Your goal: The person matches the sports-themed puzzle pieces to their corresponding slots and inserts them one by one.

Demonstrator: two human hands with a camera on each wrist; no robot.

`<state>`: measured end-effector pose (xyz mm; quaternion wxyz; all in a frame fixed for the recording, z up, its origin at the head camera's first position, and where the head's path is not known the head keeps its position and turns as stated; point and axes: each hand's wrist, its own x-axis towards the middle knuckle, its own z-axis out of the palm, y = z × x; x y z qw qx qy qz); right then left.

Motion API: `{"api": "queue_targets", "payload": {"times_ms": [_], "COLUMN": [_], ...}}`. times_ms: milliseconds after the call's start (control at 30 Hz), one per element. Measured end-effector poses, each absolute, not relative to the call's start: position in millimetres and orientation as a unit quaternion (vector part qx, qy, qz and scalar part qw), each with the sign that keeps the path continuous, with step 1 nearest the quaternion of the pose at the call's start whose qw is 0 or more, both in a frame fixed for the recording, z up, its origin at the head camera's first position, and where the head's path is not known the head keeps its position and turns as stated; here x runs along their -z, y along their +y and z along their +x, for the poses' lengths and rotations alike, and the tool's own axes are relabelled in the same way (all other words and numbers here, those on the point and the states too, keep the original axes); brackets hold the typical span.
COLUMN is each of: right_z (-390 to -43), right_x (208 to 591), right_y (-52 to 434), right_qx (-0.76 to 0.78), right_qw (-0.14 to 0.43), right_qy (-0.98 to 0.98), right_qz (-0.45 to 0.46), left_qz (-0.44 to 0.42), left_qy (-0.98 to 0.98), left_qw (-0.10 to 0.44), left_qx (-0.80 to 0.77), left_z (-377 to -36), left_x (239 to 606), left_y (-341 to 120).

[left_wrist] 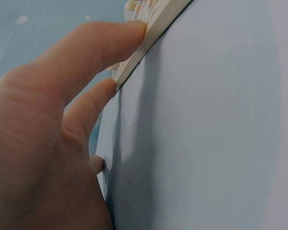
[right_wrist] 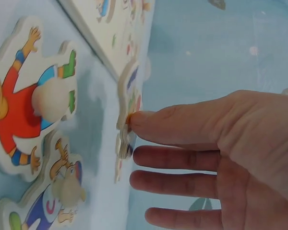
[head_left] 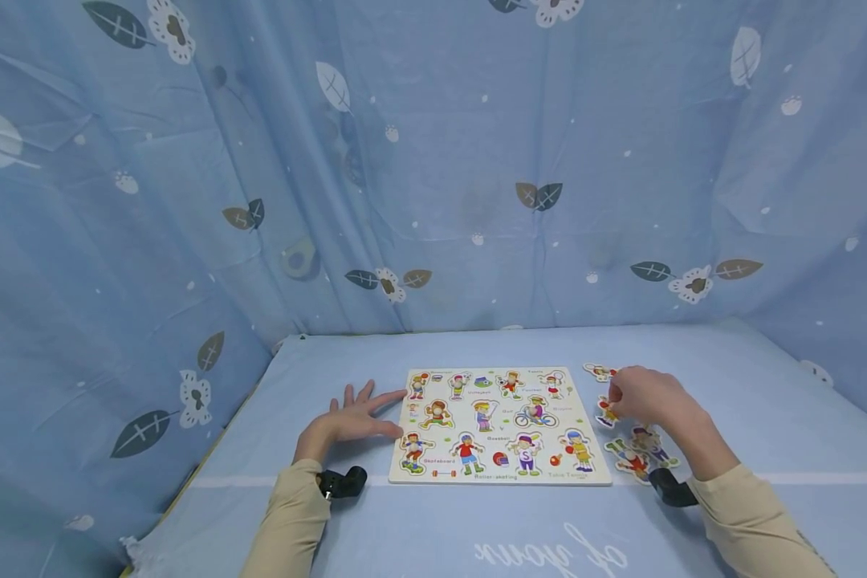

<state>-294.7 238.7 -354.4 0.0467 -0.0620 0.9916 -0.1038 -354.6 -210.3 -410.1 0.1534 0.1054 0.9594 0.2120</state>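
Note:
A wooden puzzle board with cartoon sports figures lies flat on the blue table. My left hand rests flat beside it with fingers spread, and its fingertips press against the board's left edge. My right hand hovers just right of the board and pinches a loose puzzle piece. In the right wrist view that piece stands tilted up on edge, with a fingertip on its knob. The thumb is hidden.
More loose figure pieces lie right of the board: one at the back, two near my right wrist. A red-shirted piece lies flat close by. Blue leaf-print curtains wall the table.

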Motion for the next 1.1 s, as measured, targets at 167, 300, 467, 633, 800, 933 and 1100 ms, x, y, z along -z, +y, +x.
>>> {"api": "queue_targets", "payload": {"times_ms": [167, 300, 467, 633, 800, 933, 1100], "right_z": [-292, -288, -283, -278, -273, -269, -266], "right_x": [350, 347, 347, 347, 350, 352, 353], "right_y": [229, 220, 208, 195, 184, 177, 172], "right_qx": [0.113, 0.113, 0.097, 0.071, 0.059, 0.055, 0.057], "right_qw": [0.055, 0.052, 0.047, 0.046, 0.053, 0.055, 0.067], "right_qy": [0.989, 0.989, 0.989, 0.989, 0.989, 0.989, 0.989], "right_qz": [-0.072, -0.086, -0.103, -0.120, -0.126, -0.128, -0.119], "left_qz": [0.110, 0.111, 0.110, 0.108, 0.106, 0.105, 0.106], "left_qy": [0.958, 0.958, 0.959, 0.959, 0.959, 0.961, 0.961], "left_qw": [0.152, 0.150, 0.145, 0.145, 0.146, 0.145, 0.141], "left_qx": [-0.218, -0.220, -0.215, -0.217, -0.218, -0.212, -0.214], "left_z": [-354, -354, -354, -355, -355, -357, -357], "left_x": [409, 410, 409, 409, 409, 411, 412], "left_y": [-211, -212, -211, -209, -209, -210, -210]}}
